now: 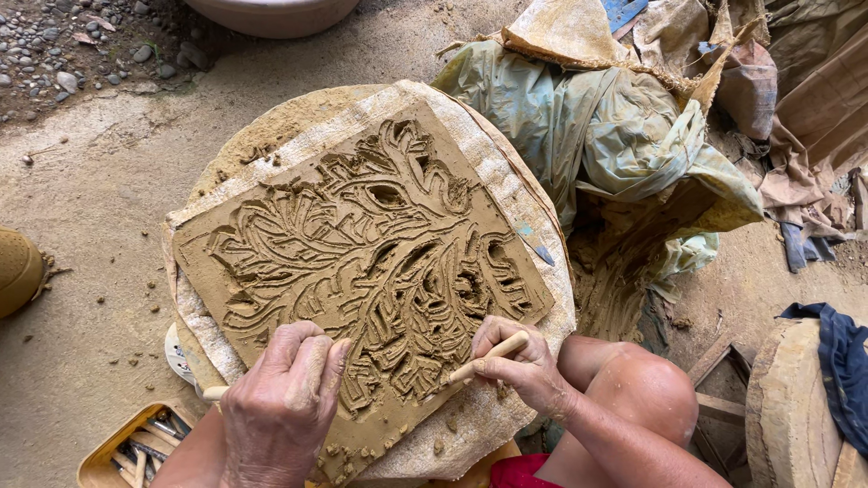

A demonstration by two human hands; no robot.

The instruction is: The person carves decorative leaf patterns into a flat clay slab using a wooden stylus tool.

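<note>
Clearly the carving is well advanced. The clay slab lies tilted like a diamond on a cloth-covered round stand, and nearly all of its face is already cut into a leaf pattern: curling fronds, an eye-shaped hollow near the top and deep channels through the middle. What seems left, judging from the picture, is the near corner, where the grooves look rougher and loose clay crumbs lie on the slab's near edge and on the cloth beside it.

The right hand is closed around a wooden tool in a pen-like grip, with the tool's tip pressed into the clay at the slab's near right edge. The left hand rests on the near left part of the slab with its fingers curled; a pale handle sticks out just beside it, but whether that hand grips it cannot be told.

The stand is low and sits on a packed earth floor, with the person's bare knee at its near right side. A tray of tools lies on the floor by the stand's near left edge. Behind the stand's far right edge are heaped plastic sheets and sacks. Gravel covers the far left, and a pale basin stands at the top. A stump with a dark cloth over it stands at the right.
</note>
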